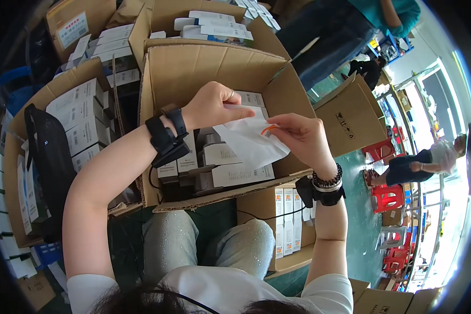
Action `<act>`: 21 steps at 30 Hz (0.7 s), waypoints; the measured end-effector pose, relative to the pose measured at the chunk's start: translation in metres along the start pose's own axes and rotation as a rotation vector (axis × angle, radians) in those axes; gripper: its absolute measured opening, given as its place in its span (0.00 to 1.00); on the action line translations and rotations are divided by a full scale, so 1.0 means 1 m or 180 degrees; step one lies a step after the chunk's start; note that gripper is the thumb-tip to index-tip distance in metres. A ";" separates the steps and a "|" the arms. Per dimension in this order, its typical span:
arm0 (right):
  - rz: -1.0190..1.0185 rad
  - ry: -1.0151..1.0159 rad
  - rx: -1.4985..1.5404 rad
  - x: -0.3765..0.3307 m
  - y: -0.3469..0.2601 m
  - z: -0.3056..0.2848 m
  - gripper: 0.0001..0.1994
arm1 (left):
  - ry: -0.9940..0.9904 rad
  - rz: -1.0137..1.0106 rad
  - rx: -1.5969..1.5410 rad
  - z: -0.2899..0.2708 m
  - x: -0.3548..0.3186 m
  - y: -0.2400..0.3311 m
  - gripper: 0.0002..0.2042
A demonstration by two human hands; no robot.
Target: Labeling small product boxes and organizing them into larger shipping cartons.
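From the head view, both hands meet over an open cardboard box (193,73) that rests on the person's lap: the left hand (212,104) is closed, pinching the top edge of a white paper sheet (248,141) with its thumb, and the right hand (301,137) is closed on the sheet's right edge beside a small orange mark. The sheet hangs just above the small white cartons (235,172) packed inside the box. It looks like the sheet is being handled or checked, and any further move would need both pinches steady so the thin paper does not crumple.
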State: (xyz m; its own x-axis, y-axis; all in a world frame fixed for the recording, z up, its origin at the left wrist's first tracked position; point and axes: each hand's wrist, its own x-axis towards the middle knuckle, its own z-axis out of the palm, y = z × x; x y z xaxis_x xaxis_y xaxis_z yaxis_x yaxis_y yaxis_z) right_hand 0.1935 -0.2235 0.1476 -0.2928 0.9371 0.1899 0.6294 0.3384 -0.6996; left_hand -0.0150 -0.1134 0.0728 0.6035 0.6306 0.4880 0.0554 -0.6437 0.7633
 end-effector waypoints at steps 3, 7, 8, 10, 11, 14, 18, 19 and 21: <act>-0.0212 0.0097 -0.0228 -0.002 -0.003 0.002 0.08 | 0.0029 -0.0159 -0.0070 0.000 -0.001 0.002 0.25; -0.0351 0.0251 -0.0395 -0.002 -0.002 0.004 0.07 | 0.0117 -0.0498 -0.0297 0.002 -0.003 0.006 0.24; -0.0364 0.0305 -0.0429 -0.002 -0.001 0.004 0.07 | 0.0160 -0.0527 -0.0306 0.001 -0.002 0.008 0.24; -0.0394 0.0337 -0.0426 -0.002 -0.002 0.005 0.07 | 0.0210 -0.0554 -0.0310 0.000 -0.002 0.007 0.24; -0.0417 0.0373 -0.0421 -0.002 -0.002 0.006 0.06 | 0.0202 -0.0513 -0.0234 0.000 -0.001 0.003 0.23; -0.0440 0.0408 -0.0384 -0.002 0.002 0.008 0.05 | 0.0188 -0.0442 -0.0070 -0.001 -0.001 -0.001 0.24; -0.0500 0.0449 -0.0450 -0.003 0.002 0.008 0.05 | 0.0255 -0.0530 -0.0157 -0.001 0.003 0.000 0.23; -0.0565 0.0479 -0.0570 -0.004 0.001 0.007 0.05 | 0.0274 -0.0512 -0.0118 0.000 0.004 0.000 0.23; -0.0676 0.0519 -0.0670 -0.008 -0.004 0.008 0.05 | 0.0328 -0.0475 -0.0003 -0.001 0.005 -0.002 0.23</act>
State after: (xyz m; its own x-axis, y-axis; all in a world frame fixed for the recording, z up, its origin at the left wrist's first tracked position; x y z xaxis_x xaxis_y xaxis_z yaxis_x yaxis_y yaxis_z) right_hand 0.1872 -0.2326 0.1434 -0.3251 0.8394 0.4356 0.7064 0.5218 -0.4783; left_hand -0.0133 -0.1085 0.0738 0.5038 0.7603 0.4099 0.1374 -0.5391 0.8310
